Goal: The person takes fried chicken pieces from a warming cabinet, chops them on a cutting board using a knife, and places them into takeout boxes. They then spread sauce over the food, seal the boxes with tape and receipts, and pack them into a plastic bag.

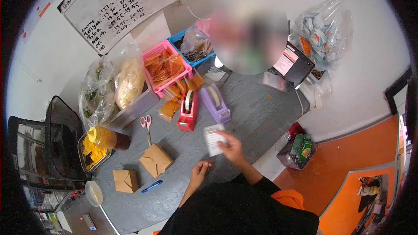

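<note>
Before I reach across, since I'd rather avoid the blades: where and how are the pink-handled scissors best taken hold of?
Probably by the pink handles, with the left hand from above, as the right hand holds a printed slip. The scissors lie with handles pointing away from you and blades toward the kraft box; bare tabletop on their right leaves finger room.

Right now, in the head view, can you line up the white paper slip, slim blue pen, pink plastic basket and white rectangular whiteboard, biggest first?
1. White rectangular whiteboard, even with its top cut off
2. Pink plastic basket
3. White paper slip, partly covered by the right hand
4. Slim blue pen
</note>
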The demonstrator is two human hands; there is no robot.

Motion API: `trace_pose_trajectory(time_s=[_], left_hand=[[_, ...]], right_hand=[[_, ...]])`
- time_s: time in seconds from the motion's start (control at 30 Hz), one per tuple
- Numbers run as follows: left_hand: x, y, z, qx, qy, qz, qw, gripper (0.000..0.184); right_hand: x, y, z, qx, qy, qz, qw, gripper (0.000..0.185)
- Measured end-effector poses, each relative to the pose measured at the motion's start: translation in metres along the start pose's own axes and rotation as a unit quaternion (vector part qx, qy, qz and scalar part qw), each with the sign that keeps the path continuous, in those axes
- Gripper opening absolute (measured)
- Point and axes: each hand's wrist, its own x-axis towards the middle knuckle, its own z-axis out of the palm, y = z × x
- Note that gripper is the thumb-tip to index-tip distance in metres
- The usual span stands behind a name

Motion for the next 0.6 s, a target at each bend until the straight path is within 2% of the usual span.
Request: trace_pose_trajectory(time_s=[0.07, 0.13, 0.17, 0.2, 0.23, 0.27, 0.3, 0.33, 0.37, 0.4, 0.47, 0.53, 0.6], left_hand=[[-0.025, 0.011, -0.020, -0.042, 0.005, -0.017, 0.999, 0.021], [-0.052, 0.033, -0.045, 0.116, -0.036, -0.088, 0.989, 0.019], [-0.064, 0.039, -0.057, 0.113, -0.036, -0.092, 0.989, 0.019], [-0.074, 0.043, -0.068, 0.119, -0.033, -0.102, 0.987, 0.017], [-0.081, 0.045, -0.080, 0.125, -0.031, -0.113, 0.985, 0.015], [-0.088, 0.046, -0.093, 0.124, -0.034, -0.114, 0.985, 0.015], [-0.095, 0.045, -0.107, 0.120, -0.026, -0.072, 0.990, 0.014], [-0.101, 0.044, -0.120, 0.114, -0.017, -0.031, 0.993, 0.014], [-0.102, 0.040, -0.133, 0.126, 0.013, 0.077, 0.989, 0.013], [-0.102, 0.036, -0.140, 0.125, 0.013, 0.075, 0.989, 0.013], [-0.094, 0.044, -0.145, 0.058, 0.238, 0.117, 0.962, 0.015], [-0.079, 0.037, -0.156, 0.068, 0.295, 0.106, 0.947, 0.016], [-0.066, 0.025, -0.167, 0.103, 0.224, 0.100, 0.964, 0.017]], right_hand=[[0.005, 0.005, 0.065, 0.038, -0.079, 0.002, 0.996, 0.033], [0.008, 0.007, 0.128, 0.045, -0.152, -0.031, 0.987, 0.034], [0.009, 0.006, 0.153, -0.033, -0.181, -0.058, 0.981, 0.036], [0.005, 0.021, 0.179, -0.034, -0.183, -0.066, 0.980, 0.035], [0.000, 0.018, 0.192, -0.190, -0.209, -0.099, 0.954, 0.034], [-0.004, 0.014, 0.203, -0.342, -0.229, -0.129, 0.902, 0.033], [-0.010, 0.020, 0.209, -0.343, -0.227, -0.127, 0.903, 0.033], [-0.019, 0.026, 0.213, -0.387, -0.188, -0.168, 0.887, 0.033], [-0.026, 0.032, 0.217, -0.430, -0.148, -0.210, 0.866, 0.033], [-0.029, 0.038, 0.216, -0.430, -0.148, -0.208, 0.866, 0.033], [-0.033, 0.034, 0.207, -0.411, -0.145, -0.178, 0.882, 0.032], [-0.030, 0.035, 0.201, -0.426, -0.085, -0.134, 0.891, 0.031], [-0.024, 0.042, 0.192, -0.414, -0.100, -0.139, 0.894, 0.035]])
